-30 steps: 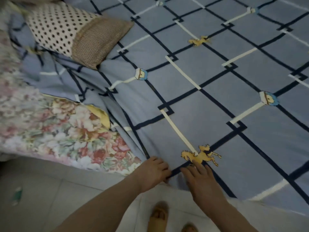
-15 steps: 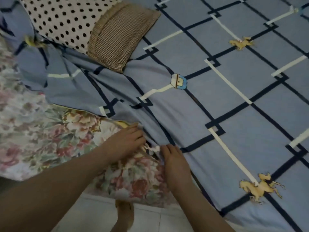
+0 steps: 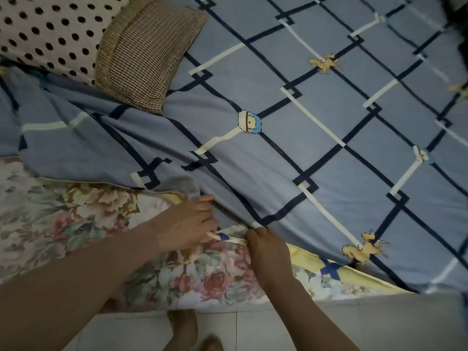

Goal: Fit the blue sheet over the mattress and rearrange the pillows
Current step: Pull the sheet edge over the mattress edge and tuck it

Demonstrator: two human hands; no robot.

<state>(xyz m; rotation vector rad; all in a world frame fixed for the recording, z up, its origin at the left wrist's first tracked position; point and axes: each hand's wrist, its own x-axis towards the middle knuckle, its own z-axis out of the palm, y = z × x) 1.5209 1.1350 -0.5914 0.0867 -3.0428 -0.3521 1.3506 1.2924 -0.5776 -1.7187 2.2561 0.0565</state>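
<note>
The blue sheet (image 3: 316, 138) with dark and cream lines lies over most of the floral mattress (image 3: 63, 219). Its edge is bunched at the left, leaving the mattress's near left side bare. My left hand (image 3: 187, 224) and my right hand (image 3: 266, 249) both pinch the sheet's hem at the mattress's near side, a short strip of hem stretched between them. A pillow (image 3: 50, 34) with a dotted cover and a checked brown end sits at the upper left on the sheet.
A pale tiled floor (image 3: 304, 325) runs along the bottom, with my bare feet (image 3: 187, 330) on it beside the mattress. A yellow underside of the sheet (image 3: 354, 274) shows along the near edge at the right.
The view has swung left along the bed's edge. My hands have moved from the horse print to the hem near the bare floral mattress and closed on it, lifting the edge.
</note>
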